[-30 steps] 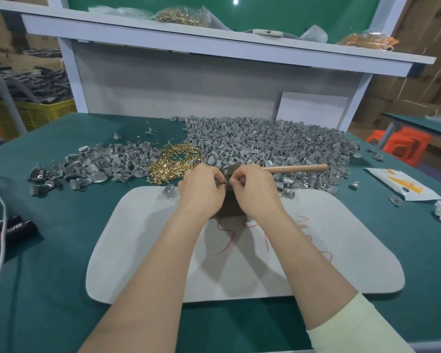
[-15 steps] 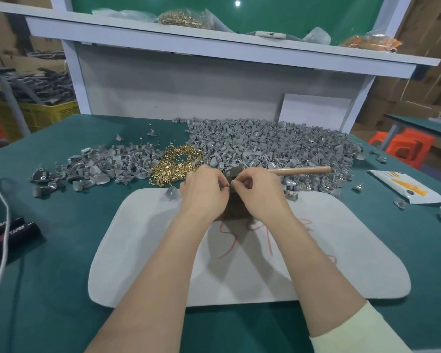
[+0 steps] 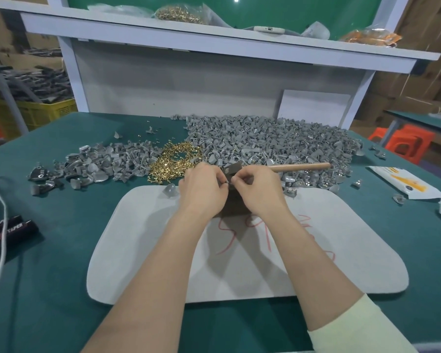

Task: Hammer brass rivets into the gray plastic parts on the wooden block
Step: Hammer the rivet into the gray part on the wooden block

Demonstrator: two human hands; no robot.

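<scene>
Both hands meet at the mat's (image 3: pixel 341 250) 12 o'clock edge, left hand (image 3: pixel 201 191) and right hand (image 3: pixel 259 193) pinching one small gray part (image 3: pixel 228 182) over the single block (image 3: pixel 233 206), with one hammer (image 3: pixel 299 166) just beyond, one rivet heap (image 3: pixel 175 161) at 11 o'clock, and two gray piles: small pile (image 3: pixel 99 166) at 10, big pile (image 3: pixel 278 141) at 1.

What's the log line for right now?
left hand: pinches small piece | right hand: pinches it too | wooden block: under hands | hammer: lying on gray parts
</scene>
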